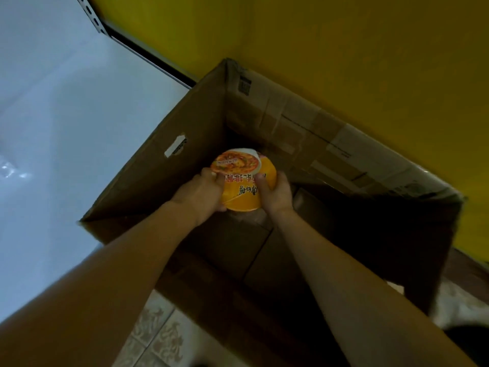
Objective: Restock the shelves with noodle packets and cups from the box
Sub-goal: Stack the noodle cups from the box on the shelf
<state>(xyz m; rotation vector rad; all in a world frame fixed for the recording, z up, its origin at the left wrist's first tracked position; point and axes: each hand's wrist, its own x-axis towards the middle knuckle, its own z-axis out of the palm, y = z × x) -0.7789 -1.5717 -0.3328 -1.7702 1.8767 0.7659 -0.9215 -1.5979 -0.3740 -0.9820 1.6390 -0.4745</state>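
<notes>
Looking straight down into a big brown cardboard box (164, 178): corrugated, matte, top open. Oval handle cutout (176, 148) punched through the left wall, with a bit of print showing there, way too small to read. Strips of glossy beige tape (288, 120) across the far wall. Dark barcode-style label (244, 84) up by the far left corner, not legible either.

Inside, nearer that far left corner than the near edge: one noodle cup (246, 192). Round bowl shape, bright shiny yellow, tipped so the lid (234, 161) faces up and away. Photo of reddish noodles on the lid, white border, and a tiny red-framed text strip across it, unreadable. Big black and red Chinese characters down the yellow side, upside down from here and too blurry to quote. No brand name readable anywhere.

Gripped from both sides. Left hand (203, 194) wrapped round the left flank, fingers (209, 172) curled up against the lid's rim. Right hand (277, 194) clamped on the right flank, thumb pressed flat over the printed characters, other fingers tucked behind and out of sight. Both closed tight on the cup.

Something pale and crinkly just under the cup, too dark to identify.

Beyond the far edge, a mustard-yellow wall (357, 49). Smooth white surface (53, 128) off the left side. Patterned floor tiles (158, 337) by the near edge.
</notes>
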